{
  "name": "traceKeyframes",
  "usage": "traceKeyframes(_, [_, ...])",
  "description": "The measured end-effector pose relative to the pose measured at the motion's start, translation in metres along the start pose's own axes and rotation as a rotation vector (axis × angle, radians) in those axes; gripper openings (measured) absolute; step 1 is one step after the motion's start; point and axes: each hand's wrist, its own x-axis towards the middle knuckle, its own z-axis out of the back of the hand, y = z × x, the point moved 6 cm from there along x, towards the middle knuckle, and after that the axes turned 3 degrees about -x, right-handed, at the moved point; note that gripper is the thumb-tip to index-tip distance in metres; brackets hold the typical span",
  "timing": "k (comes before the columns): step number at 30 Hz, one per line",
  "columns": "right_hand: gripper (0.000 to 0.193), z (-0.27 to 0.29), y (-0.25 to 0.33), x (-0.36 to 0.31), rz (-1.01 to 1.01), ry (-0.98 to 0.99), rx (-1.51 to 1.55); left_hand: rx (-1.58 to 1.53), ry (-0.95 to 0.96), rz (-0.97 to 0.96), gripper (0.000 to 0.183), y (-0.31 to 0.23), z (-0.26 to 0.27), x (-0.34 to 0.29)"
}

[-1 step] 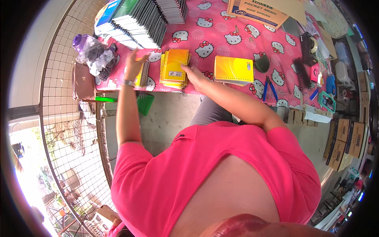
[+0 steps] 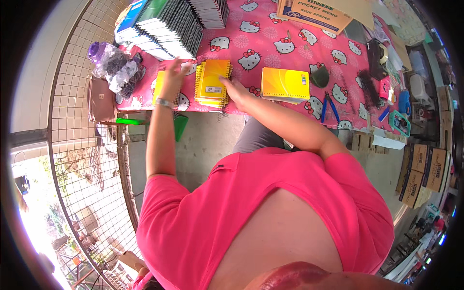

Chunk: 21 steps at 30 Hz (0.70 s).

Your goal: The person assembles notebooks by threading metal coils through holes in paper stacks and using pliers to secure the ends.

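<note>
Head view: L hand [image 2: 173, 79], upper left of frame, is sitting over the R part of the L yellow notebook stack [image 2: 158, 86]; its fingers are spreading apart, open, & can't tell if they're touching the covers. R hand [image 2: 235, 92], upper ctr, is touching the R edge of the mid. yellow notebook stack [image 2: 208, 79], w/ a digit resting on the top cover; can't tell if it's gripping. That stack is lying near the table's front edge, btwn both hands, wire spirals showing on its L side. R yellow notebook stack [image 2: 285, 83] is lying R of upper ctr, well apart from the R hand. Blue-handled pliers [image 2: 330, 107] are lying just R of it, lower down, by the front edge. Tall spiral notebook piles [image 2: 169, 31] are standing upper L; a cardboard box [image 2: 314, 17] is sitting at the top, R of ctr. Pink patterned tablecloth [image 2: 266, 39] is covering the table.
</note>
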Motion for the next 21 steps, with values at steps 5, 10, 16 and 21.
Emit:
traceKeyframes(5, [0.052,-0.012,-0.012,0.019,0.02,-0.15,-0.124,-0.349,0.047,0.553,0.047,0.02,-0.067,-0.027])
traceKeyframes(10, [0.045,-0.02,0.011,-0.054,-0.095,-0.196,0.187,-0.696,0.24,0.75,0.031,0.012,-0.069,-0.081])
traceKeyframes(16, [0.063,-0.035,0.042,-0.087,0.122,-0.046,-0.192,-1.045,0.056,0.595,0.033,-0.067,-0.042,-0.13])
traceKeyframes(21, [0.098,-0.016,0.196,-0.205,0.844,-0.09,-0.715,-1.218,0.144,0.078,0.057,-0.225,-0.037,-0.142])
